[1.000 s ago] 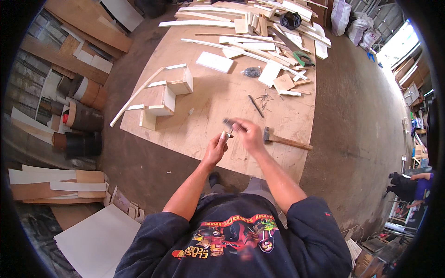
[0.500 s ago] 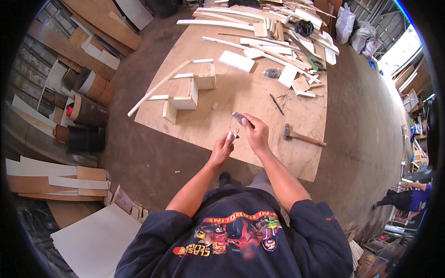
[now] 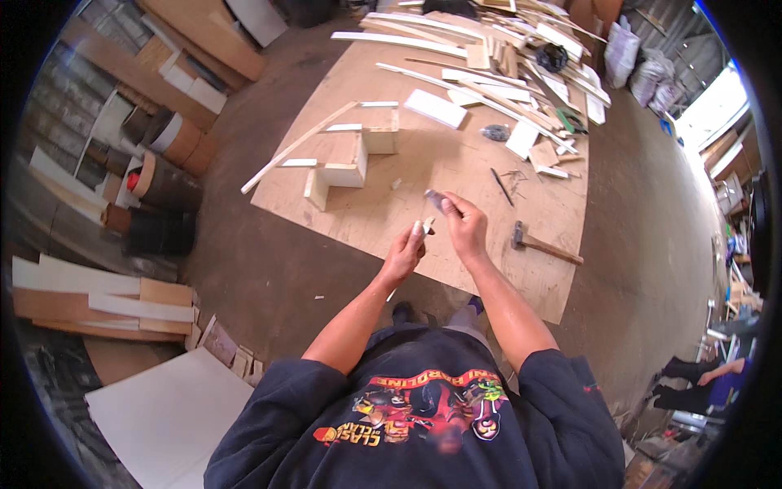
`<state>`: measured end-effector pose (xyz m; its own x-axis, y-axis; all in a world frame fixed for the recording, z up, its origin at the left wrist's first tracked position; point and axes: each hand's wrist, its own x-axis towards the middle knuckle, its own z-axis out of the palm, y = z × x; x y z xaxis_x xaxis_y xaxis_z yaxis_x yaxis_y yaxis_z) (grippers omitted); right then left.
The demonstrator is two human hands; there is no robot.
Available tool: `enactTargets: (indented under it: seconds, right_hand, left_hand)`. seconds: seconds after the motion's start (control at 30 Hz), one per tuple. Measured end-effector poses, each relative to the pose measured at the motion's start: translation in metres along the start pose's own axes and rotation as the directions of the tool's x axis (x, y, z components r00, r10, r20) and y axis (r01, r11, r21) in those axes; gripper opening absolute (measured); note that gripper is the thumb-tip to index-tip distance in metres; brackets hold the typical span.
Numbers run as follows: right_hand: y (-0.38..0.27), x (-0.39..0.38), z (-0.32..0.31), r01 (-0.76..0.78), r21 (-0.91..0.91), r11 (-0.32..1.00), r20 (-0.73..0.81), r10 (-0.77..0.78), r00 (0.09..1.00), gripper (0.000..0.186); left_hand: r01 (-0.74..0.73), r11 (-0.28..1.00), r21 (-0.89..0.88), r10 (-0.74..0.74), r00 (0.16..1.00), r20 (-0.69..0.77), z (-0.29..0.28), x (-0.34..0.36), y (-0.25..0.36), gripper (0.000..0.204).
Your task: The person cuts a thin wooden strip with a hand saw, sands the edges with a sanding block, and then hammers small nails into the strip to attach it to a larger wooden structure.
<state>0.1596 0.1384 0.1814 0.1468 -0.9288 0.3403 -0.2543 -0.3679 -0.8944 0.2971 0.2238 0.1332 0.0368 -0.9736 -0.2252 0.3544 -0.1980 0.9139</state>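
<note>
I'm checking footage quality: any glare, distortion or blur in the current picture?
Head view, upper right: glare whites out the opening; head view, middle: fisheye bows the sides of the tabletop; head view, bottom: a blurred patch sits on the shirt.

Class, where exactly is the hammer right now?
In the head view, the hammer lies near the right edge of the tabletop, right of the right hand, below the nails.

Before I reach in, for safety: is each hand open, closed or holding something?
Left hand: closed, holding a small pale piece, likely wood.
Right hand: closed, holding a flat grey object, exact kind unclear.
</note>
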Motion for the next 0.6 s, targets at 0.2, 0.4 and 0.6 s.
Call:
enactTargets:
  seconds: [0.2,0.4,0.6]
  right_hand:
    - [-0.006,-0.009,-0.002,-0.032,-0.044,0.998,0.000,0.032,0.999,0.021]
    - [-0.013,-0.028,-0.003,-0.051,-0.093,0.994,0.052,0.056,0.997,0.026]
    - [-0.027,-0.038,-0.005,0.036,-0.069,0.997,-0.007,-0.036,0.999,0.021]
  left_hand:
    - [-0.015,0.999,0.052,0.014,1.000,0.015,0.007,-0.010,0.008,0.044]
    - [-0.042,0.999,0.032,0.040,0.998,0.051,0.004,-0.009,0.010,0.044]
    - [-0.028,0.997,0.076,0.024,0.998,0.051,0.001,-0.017,0.008,0.044]
